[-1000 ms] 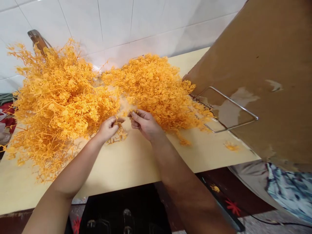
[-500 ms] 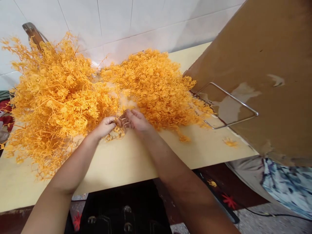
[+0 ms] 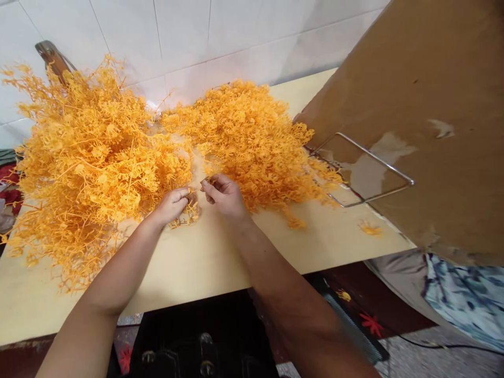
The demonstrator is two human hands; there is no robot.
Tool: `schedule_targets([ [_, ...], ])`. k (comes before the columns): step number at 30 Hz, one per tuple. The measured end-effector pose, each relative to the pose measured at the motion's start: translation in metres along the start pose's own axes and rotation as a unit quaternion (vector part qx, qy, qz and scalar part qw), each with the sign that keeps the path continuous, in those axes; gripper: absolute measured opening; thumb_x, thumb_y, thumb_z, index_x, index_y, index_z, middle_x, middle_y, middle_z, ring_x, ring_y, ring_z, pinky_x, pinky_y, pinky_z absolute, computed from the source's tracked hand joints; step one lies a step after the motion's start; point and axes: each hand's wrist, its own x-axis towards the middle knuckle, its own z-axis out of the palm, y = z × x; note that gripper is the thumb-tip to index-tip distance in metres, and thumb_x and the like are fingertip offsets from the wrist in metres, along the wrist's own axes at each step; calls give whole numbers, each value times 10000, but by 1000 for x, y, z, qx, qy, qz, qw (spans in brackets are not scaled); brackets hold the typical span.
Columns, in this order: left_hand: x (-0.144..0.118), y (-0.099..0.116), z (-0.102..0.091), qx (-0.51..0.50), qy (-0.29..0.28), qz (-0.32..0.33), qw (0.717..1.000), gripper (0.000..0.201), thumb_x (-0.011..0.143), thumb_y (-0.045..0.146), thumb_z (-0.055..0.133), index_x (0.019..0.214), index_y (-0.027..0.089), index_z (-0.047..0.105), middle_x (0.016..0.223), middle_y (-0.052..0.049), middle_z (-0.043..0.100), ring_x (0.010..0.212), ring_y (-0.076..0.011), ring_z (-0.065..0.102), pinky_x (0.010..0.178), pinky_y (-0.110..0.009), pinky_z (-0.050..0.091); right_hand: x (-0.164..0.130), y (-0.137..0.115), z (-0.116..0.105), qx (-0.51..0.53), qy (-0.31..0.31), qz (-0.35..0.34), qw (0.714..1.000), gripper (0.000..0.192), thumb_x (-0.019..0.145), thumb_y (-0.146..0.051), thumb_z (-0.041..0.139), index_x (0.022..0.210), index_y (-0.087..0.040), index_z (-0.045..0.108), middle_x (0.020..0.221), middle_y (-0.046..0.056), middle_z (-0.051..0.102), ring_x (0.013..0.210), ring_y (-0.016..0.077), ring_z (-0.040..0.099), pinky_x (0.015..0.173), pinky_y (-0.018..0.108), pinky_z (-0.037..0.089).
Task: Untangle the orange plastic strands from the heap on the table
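My left hand (image 3: pixel 175 203) is closed in a pinch on an orange branching plastic sprig (image 3: pixel 191 210), whose lower tips hang just above the table. Close by on the right, my right hand (image 3: pixel 223 194) is also pinched, its thumb and forefinger on a thin orange stem end. A small gap separates the hands. To the left rises a big tangled heap of orange artificial sprigs (image 3: pixel 102 152). Behind and right of my right hand lies a second, flatter heap of orange sprigs (image 3: pixel 252 142).
A brown board-like panel (image 3: pixel 433 131) leans on the right, with a bent metal wire handle (image 3: pixel 389 167). The pale yellow table (image 3: pixel 189 268) meets a white tiled wall (image 3: pixel 244 31). One loose orange piece (image 3: pixel 370 228) lies near the right edge. Red pieces (image 3: pixel 371 324) are on the floor.
My hands have moved slightly apart; the right one has shifted a little right and turned, its fingers more curled. The heaps look the same.
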Motion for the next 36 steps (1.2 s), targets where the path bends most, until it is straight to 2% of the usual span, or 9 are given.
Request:
schedule_targets([
  [4, 2, 2, 2, 42, 11, 17, 999, 154, 677, 154, 320, 605, 169, 456, 658, -3, 507, 683, -111, 497, 683, -238, 423, -13, -3, 1, -72, 33, -49, 996, 223, 709, -364, 588, 615, -200, 470, 547, -32, 469, 486, 78, 384, 489, 246, 317],
  [12, 7, 7, 3, 217, 100, -57, 969, 187, 695, 155, 329, 524, 183, 399, 610, -26, 520, 657, -142, 497, 656, -271, 401, -70, -37, 3, -169, 45, -306, 936, 134, 753, -161, 535, 662, -221, 456, 597, -17, 437, 568, 112, 425, 538, 274, 351],
  [14, 7, 6, 2, 228, 107, -55, 966, 186, 693, 156, 332, 523, 185, 402, 609, -28, 517, 650, -141, 491, 644, -268, 392, -70, -46, 1, -137, 20, -257, 956, 92, 752, -171, 532, 703, -223, 474, 626, -14, 468, 566, 109, 449, 535, 274, 367],
  [17, 5, 4, 1, 229, 97, -39, 968, 184, 689, 158, 328, 535, 183, 427, 628, -32, 524, 649, -141, 487, 645, -269, 383, -49, -48, -5, -13, -13, -49, 999, 54, 737, -180, 499, 763, -215, 468, 715, -11, 531, 520, 85, 473, 491, 255, 378],
  [20, 4, 2, 2, 235, 81, -16, 968, 177, 678, 149, 325, 542, 183, 431, 639, -33, 523, 671, -146, 488, 669, -276, 381, -17, -41, -10, 122, 23, 129, 984, 148, 641, -87, 473, 746, -190, 465, 713, -23, 546, 513, 57, 478, 495, 213, 382],
  [23, 3, 2, 3, 248, 82, -14, 965, 164, 674, 145, 326, 539, 188, 408, 644, -36, 520, 687, -154, 486, 674, -283, 379, 8, -34, -10, 176, 56, 198, 963, 78, 642, -101, 464, 684, -166, 473, 586, -44, 455, 474, 38, 406, 458, 176, 317],
  [26, 3, 2, 3, 247, 85, -16, 965, 161, 678, 140, 333, 537, 190, 392, 646, -38, 525, 696, -158, 493, 668, -288, 380, 23, -25, -3, 113, 50, 206, 971, 191, 751, -320, 485, 642, -164, 469, 567, -45, 393, 448, 39, 329, 421, 188, 246],
  [29, 4, 1, 3, 239, 84, -8, 967, 172, 686, 133, 338, 535, 188, 399, 657, -41, 536, 703, -157, 502, 673, -286, 384, 34, -13, 9, -38, 8, 132, 990, 375, 716, -488, 547, 564, -180, 397, 537, -54, 341, 460, 46, 292, 434, 208, 222],
  [36, 4, -1, 3, 167, 87, 1, 982, 176, 674, 122, 344, 535, 177, 436, 626, -29, 517, 657, -138, 486, 666, -273, 369, 40, 4, 21, -102, -30, 14, 994, 294, 716, -342, 503, 531, -191, 331, 505, -70, 278, 488, 54, 267, 469, 219, 225],
])
